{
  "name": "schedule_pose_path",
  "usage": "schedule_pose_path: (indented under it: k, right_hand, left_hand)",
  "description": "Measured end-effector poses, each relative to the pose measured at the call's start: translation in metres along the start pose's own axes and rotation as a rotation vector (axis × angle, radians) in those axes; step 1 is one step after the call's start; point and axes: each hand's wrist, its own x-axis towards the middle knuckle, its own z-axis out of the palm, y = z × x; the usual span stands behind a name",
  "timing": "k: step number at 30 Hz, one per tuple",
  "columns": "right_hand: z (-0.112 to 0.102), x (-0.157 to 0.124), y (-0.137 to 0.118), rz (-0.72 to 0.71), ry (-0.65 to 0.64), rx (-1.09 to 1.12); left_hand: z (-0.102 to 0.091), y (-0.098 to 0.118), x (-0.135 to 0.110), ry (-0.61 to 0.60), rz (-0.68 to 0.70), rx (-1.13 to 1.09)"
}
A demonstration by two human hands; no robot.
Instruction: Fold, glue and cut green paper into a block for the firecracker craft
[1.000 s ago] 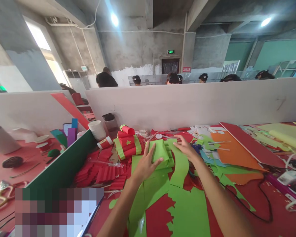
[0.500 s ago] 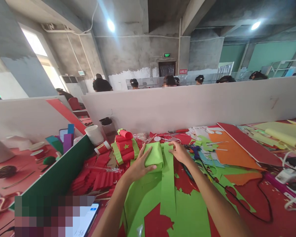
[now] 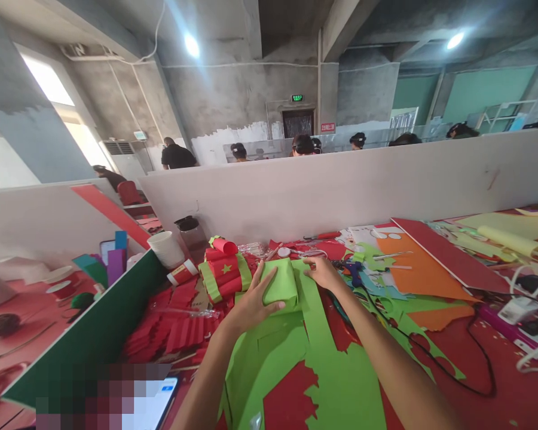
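Just above the middle of the frame, the left hand (image 3: pixel 251 301) is cupped over a folded green paper bundle (image 3: pixel 281 282). Its fingers are spread across the bundle's top and left side and its thumb is pressed along the near edge, so the bundle is clasped in that hand. The bundle rests on a large green sheet (image 3: pixel 264 358) with ragged cut edges, which spreads toward the lower centre over the red table (image 3: pixel 497 406). Just right of the bundle, the right hand (image 3: pixel 323 273) has its fingertips down on the far end of a long green strip (image 3: pixel 316 310) that runs toward the bottom of the frame. Whether it pinches the strip or only presses on it cannot be told. Left of the bundle and close to it stands a red-and-green paper roll (image 3: pixel 224 275) with a yellow star. A white cup (image 3: pixel 165 248) sits further left, and pleated red paper (image 3: pixel 179 331) lies below them. An orange sheet (image 3: pixel 412 269) and a dark red board (image 3: pixel 448 257) lie at centre right, well apart from the hands. A black cable (image 3: pixel 452 373) loops at lower right, and a phone (image 3: pixel 155 403) lies at the bottom left beside a green divider (image 3: pixel 85 346).
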Motion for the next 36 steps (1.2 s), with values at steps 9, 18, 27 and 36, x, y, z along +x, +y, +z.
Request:
schedule_pose_path:
  k: [9, 18, 27, 36]
  right_hand:
    - [-0.003, -0.007, -0.001, 0.031, -0.091, 0.058]
    - [-0.001, -0.020, 0.001, 0.044, -0.086, 0.115]
    - [-0.003, -0.022, 0.003, 0.009, 0.000, 0.148]
    - [-0.033, -0.033, -0.002, 0.011, 0.031, 0.233]
  left_hand:
    - [-0.001, 0.005, -0.001, 0.008, -0.007, 0.006]
    - [-0.002, 0.007, -0.001, -0.001, -0.001, -0.003]
    - [-0.010, 0.003, -0.005, 0.083, -0.015, -0.134]
    - [-0.021, -0.003, -0.007, 0.261, -0.135, -0.473]
